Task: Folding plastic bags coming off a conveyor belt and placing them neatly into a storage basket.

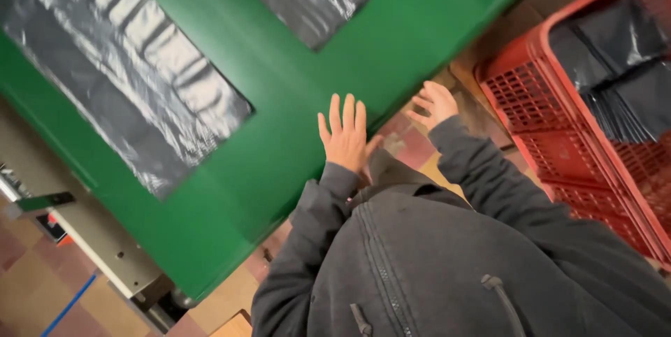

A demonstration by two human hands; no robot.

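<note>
Both hands [345,134] [436,104] rest open at the green table's [293,78] edge.

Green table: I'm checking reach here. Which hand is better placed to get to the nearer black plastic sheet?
Probably the left hand: it lies flat on the green table, nearer the black plastic sheet. The right hand hovers off the table's edge, toward the red crate.

Left hand [344,135] lay flat on the table [293,99] edge; right hand [437,105] just beside it; plastic sheets [133,64] on table; crate [559,99] to the right.
</note>
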